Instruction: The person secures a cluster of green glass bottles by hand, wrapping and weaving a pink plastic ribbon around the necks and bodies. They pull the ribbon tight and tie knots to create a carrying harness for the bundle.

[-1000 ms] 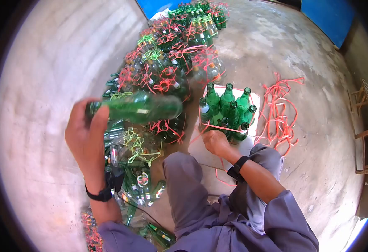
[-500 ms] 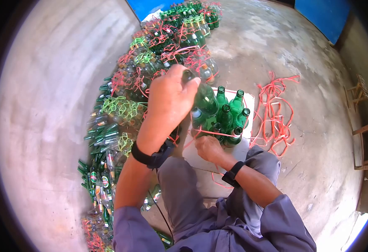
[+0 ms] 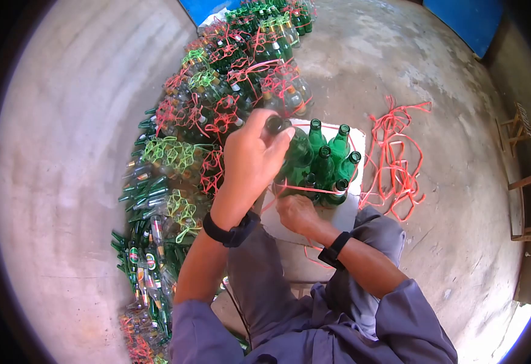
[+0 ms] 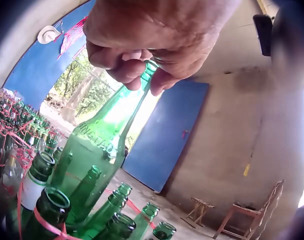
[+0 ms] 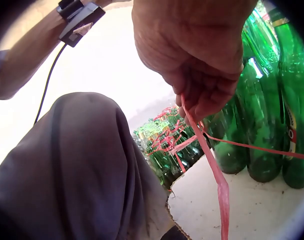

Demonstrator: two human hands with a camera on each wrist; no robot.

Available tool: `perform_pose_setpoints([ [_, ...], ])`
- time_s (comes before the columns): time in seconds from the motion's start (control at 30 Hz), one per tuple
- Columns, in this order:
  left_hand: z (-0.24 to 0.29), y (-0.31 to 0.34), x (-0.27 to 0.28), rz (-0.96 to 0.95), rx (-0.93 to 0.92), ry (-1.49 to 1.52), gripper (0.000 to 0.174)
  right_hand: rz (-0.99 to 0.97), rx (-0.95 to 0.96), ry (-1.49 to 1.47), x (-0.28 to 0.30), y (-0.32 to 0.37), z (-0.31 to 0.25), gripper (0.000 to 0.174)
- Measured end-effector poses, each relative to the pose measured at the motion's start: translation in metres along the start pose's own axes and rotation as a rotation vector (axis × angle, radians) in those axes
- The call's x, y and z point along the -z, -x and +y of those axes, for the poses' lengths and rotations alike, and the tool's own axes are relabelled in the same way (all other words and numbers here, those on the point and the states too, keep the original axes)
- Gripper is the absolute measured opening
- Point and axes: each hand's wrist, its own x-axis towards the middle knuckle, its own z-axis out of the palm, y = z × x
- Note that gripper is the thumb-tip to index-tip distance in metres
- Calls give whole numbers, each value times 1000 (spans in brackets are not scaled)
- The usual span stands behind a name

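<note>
Your head camera looks forward and down, past your grey-trousered legs (image 3: 259,258), onto the clustered green glass bottles (image 3: 325,162) on a flat white board (image 3: 353,133). Your left wrist camera sits close, facing across the bottle mouths to the tilted blue door panel (image 4: 167,137) and brown wooden chair (image 4: 249,212). Your right wrist camera looks low past one knee, near the bottle bases. All three views share those bottles; head and right wrist share the board.

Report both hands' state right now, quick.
Left hand: closed, fingers gripping a green glass bottle by its neck.
Right hand: closed, fingers pinching a pinkish-red plastic strap beside the grouped bottles.
</note>
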Motion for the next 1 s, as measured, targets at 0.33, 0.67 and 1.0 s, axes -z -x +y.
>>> perform_pose_setpoints([
  [0.33, 7, 63, 10, -54, 219, 278, 32, -33, 55, 121, -4, 2, 7, 12],
  [0.67, -64, 116, -16, -114, 304, 293, 35, -56, 34, 93, -2, 5, 10, 13],
  [1.0, -112, 143, -35, -155, 652, 442, 19, -18, 64, -16, 9, 10, 0, 17],
])
